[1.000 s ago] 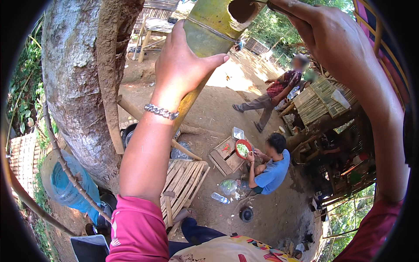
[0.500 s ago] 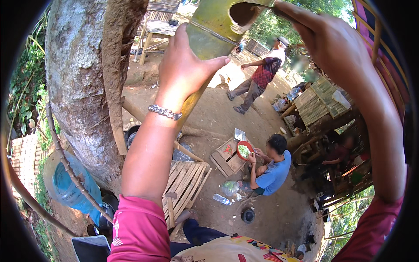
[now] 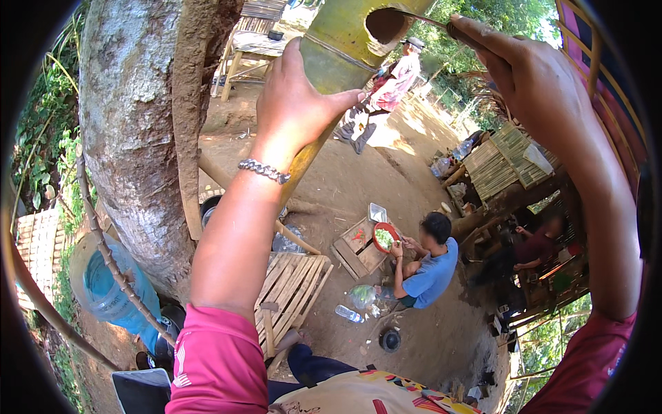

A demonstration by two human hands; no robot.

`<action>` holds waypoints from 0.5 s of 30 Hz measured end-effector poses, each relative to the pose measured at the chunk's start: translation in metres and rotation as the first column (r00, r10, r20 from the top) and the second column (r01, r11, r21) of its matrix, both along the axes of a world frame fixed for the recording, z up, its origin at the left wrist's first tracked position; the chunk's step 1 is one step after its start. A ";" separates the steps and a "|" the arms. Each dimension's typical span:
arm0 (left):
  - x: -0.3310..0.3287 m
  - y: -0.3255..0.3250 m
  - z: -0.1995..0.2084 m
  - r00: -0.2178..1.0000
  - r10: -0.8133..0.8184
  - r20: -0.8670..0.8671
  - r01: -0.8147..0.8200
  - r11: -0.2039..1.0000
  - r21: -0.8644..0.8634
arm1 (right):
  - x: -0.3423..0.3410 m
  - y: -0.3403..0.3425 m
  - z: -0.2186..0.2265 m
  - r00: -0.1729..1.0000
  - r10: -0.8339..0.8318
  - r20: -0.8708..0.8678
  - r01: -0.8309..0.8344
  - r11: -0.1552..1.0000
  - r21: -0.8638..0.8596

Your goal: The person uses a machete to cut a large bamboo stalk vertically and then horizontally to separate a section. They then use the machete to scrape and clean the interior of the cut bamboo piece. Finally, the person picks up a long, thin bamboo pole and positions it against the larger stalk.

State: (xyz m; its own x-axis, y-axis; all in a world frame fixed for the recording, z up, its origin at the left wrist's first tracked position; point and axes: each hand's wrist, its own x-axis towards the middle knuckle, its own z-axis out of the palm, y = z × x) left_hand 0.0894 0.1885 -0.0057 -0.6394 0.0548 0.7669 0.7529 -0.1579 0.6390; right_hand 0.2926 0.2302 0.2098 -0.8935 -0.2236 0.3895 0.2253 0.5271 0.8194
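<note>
A thick green-yellow bamboo tube (image 3: 334,52) stands tilted at the far side, raised in front of the wearer, its far end running out of view. A rounded opening (image 3: 387,27) is cut in its wall, and a dark ring-shaped ridge crosses it just nearer than the opening. The left hand (image 3: 298,103) is clamped on the tube, fingers along its left side and thumb stretched to the right. The right hand (image 3: 541,79), to the right of the tube, is closed around the handle of a knife (image 3: 427,21), whose thin blade reaches left to the opening; whether the blade touches the rim cannot be told. A chain bracelet (image 3: 264,170) circles the left wrist.

Beyond the left forearm, to the right, a person in a blue shirt (image 3: 433,274) sits low at a wooden board (image 3: 350,259), both hands at a red bowl (image 3: 393,228) of pale chopped food. A metal tray (image 3: 377,212) lies just beside the bowl. Nearer are a plastic bottle (image 3: 349,314) and a round black pot (image 3: 390,339). A slatted wooden platform (image 3: 293,286) lies near, right of the left forearm. A large tree trunk (image 3: 127,117) rises on the left, a blue container (image 3: 117,286) near its foot. Farther off, another person (image 3: 398,83) is on the sunlit ground.
</note>
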 end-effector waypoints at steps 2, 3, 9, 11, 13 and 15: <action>0.002 0.001 0.001 1.000 -0.011 0.002 0.011 1.000 -0.004 | 0.004 0.012 -0.006 0.996 0.091 0.010 -0.091 0.995 -0.046; 0.002 0.000 -0.001 1.000 -0.017 0.010 0.017 1.000 -0.001 | 0.004 0.009 -0.010 0.999 0.026 0.035 -0.025 1.000 -0.011; 0.004 0.002 0.001 0.999 -0.038 0.023 0.038 0.999 -0.006 | 0.042 0.031 -0.030 0.977 0.205 -0.050 -0.211 0.933 -0.293; 0.004 0.005 0.002 0.999 -0.049 0.013 0.049 0.999 -0.006 | 0.054 0.041 -0.039 0.990 0.115 -0.086 -0.144 0.768 -0.624; 0.005 0.005 0.004 0.997 -0.072 -0.008 0.072 0.997 -0.005 | 0.064 0.034 -0.051 0.985 -0.128 -0.116 -0.077 0.275 -0.958; 0.003 0.000 0.005 0.993 -0.116 0.004 0.116 0.993 0.018 | 0.061 0.049 -0.072 0.983 -0.035 -0.181 -0.185 -0.178 -0.967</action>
